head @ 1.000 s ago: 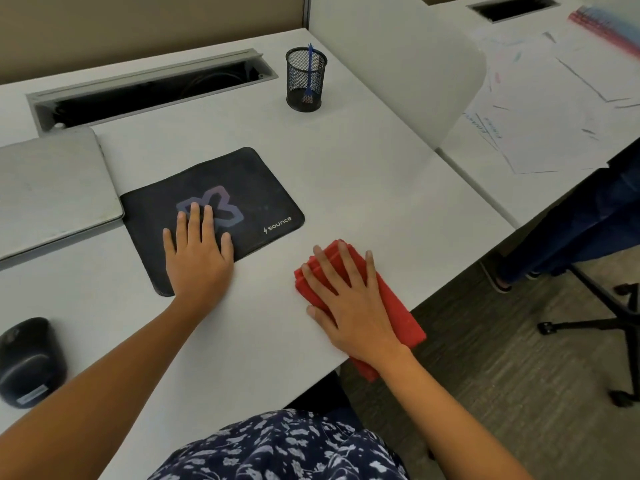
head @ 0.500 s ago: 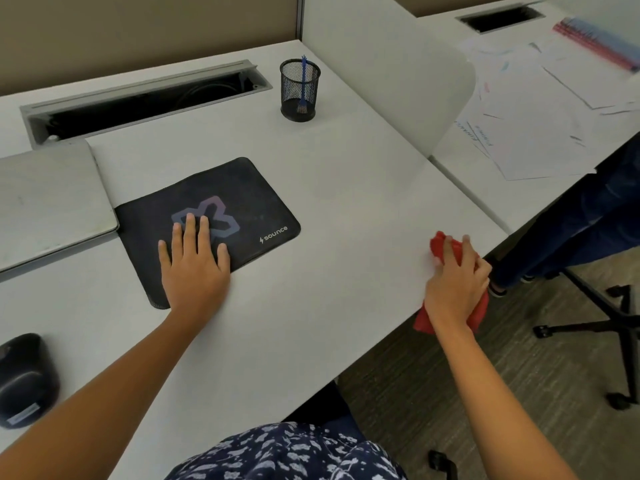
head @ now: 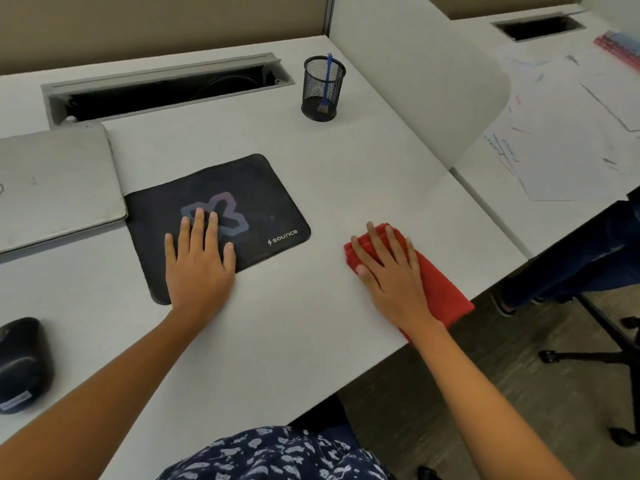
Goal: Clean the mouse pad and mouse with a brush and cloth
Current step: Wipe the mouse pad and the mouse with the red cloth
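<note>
Head view: I'm steadying the mouse pad [head: 263,188] with my flat left hand [head: 199,261]; at three o'clock, my flat right hand [head: 391,271] is pressing the red cloth [head: 440,289].

Black mouse pad [head: 270,202], purple-blue logo, white lettering. Plain red cloth [head: 440,285]. Black mouse [head: 24,362], pale label. White desk [head: 277,341]. Black mesh cup [head: 320,95], blue brush [head: 328,77]. Silver-grey laptop [head: 55,181]. Navy garment [head: 277,455], white floral print. Grey-brown streaked floor [head: 433,393]. White papers [head: 561,168], coloured scribbles.
</note>
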A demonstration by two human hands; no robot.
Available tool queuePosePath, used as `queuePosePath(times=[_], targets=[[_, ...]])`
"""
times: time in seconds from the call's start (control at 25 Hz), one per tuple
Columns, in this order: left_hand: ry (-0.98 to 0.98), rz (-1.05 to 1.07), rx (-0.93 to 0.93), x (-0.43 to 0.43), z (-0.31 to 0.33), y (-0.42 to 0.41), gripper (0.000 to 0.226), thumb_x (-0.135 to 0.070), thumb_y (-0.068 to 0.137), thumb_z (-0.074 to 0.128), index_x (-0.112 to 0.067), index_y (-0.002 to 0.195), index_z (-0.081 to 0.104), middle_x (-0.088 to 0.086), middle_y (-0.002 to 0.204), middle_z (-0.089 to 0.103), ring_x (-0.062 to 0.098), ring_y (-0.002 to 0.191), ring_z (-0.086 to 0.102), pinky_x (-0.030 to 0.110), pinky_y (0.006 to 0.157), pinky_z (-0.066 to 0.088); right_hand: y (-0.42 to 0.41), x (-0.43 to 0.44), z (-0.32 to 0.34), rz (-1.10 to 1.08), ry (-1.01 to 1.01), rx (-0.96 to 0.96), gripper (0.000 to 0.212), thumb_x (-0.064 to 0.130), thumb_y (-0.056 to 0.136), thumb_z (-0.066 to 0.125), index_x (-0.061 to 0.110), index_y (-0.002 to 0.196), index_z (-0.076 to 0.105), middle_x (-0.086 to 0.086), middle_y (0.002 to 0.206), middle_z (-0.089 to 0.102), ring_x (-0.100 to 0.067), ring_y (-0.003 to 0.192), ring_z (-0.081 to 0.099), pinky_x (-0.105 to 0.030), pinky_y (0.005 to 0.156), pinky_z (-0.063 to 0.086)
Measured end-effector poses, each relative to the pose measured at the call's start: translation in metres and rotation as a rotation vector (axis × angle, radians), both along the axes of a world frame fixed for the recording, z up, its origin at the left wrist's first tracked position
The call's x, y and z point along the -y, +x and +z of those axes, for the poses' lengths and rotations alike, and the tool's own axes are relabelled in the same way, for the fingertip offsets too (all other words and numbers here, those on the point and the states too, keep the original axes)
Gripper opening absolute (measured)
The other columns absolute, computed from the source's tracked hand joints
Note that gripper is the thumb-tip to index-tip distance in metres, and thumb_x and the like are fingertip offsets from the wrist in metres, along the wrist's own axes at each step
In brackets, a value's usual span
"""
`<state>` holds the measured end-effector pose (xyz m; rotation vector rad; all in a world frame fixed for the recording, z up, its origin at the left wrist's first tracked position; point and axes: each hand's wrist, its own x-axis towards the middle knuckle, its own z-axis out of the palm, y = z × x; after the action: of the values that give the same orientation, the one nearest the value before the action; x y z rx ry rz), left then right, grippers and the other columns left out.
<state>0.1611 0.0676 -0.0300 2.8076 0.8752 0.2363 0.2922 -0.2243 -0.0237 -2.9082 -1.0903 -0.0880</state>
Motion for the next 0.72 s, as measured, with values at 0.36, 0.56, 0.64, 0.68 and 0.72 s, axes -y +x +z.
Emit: queuePosePath(times=[0.36,0.56,0.64,0.68,0.72], targets=[[0.023,0.035,0.014,0.003,0.005,0.001,0.063,-0.041,0.095,0.025,-0.012,0.151,0.027,0.01,0.159,0.023,0.03,0.147,0.019,0.05,0.12,0.011,0.085,-0.13,0.004,0.054,-0.033,-0.013,0.049,0.039,0.101,0.02,0.033,0.15,0.016,-0.004,0.161,0.007,-0.029,0.147,0.006,-0.05,0.118,0.01],[0.029,0.054,0.006,0.001,0.001,0.001,0.065,-0.046,0.095,0.021,-0.015,0.152,0.026,0.006,0.159,0.022,0.027,0.148,0.017,0.047,0.121,0.01,0.128,-0.205,0.004,-0.066,0.002,-0.05,0.049,0.039,0.101,0.023,0.033,0.149,0.015,-0.003,0.161,0.005,-0.031,0.147,0.002,-0.055,0.117,0.005],[0.033,0.05,0.011,0.0,0.0,0.001,0.065,-0.046,0.095,0.022,-0.016,0.152,0.026,0.005,0.159,0.022,0.026,0.148,0.018,0.047,0.121,0.01,0.143,-0.217,0.006,-0.215,0.074,-0.063,0.05,0.037,0.1,0.029,0.031,0.149,0.018,-0.004,0.161,0.006,-0.033,0.147,0.003,-0.058,0.116,0.004],[0.033,0.049,0.015,0.001,0.0,0.001,0.065,-0.046,0.095,0.022,-0.016,0.152,0.026,0.005,0.159,0.023,0.026,0.148,0.018,0.046,0.121,0.01,0.149,-0.216,0.004,-0.322,0.084,-0.056,0.052,0.036,0.099,0.032,0.029,0.149,0.019,-0.005,0.16,0.006,-0.035,0.146,0.002,-0.059,0.115,0.003],[0.032,0.052,0.021,0.001,0.0,0.001,0.065,-0.046,0.095,0.022,-0.016,0.152,0.027,0.005,0.159,0.023,0.026,0.148,0.018,0.046,0.121,0.01,0.153,-0.211,0.005,-0.432,0.1,-0.039,0.054,0.035,0.098,0.035,0.026,0.149,0.019,-0.007,0.16,0.006,-0.036,0.146,0.002,-0.06,0.115,0.002]])
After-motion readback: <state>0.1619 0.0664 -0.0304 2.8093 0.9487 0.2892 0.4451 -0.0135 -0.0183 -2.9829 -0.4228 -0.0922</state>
